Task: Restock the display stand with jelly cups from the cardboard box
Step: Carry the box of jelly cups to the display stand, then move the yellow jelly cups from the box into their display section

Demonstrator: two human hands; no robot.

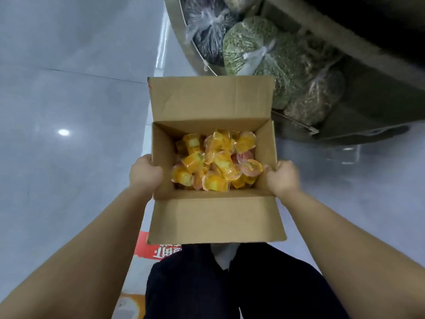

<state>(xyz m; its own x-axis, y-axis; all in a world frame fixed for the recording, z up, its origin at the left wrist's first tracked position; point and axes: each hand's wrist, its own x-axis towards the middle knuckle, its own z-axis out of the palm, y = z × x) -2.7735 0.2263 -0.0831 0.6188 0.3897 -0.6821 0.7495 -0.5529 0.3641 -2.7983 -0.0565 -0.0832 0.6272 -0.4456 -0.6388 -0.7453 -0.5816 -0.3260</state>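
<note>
I hold an open cardboard box (213, 217) in front of me, above the floor. Its flaps stand open, and several yellow and orange jelly cups (216, 162) lie loose in the bottom. My left hand (145, 173) grips the box's left wall, fingers curled over the rim. On the opposite side, my right hand (281, 178) grips the right wall the same way. At the upper right is a curved display stand (181, 42) with a metal rim.
The stand's bin holds tied plastic bags of green and dark dried goods (248, 42). Grey glossy floor (69, 111) spreads to the left. A red and orange floor sticker (147, 247) lies by my dark trousers (207, 284).
</note>
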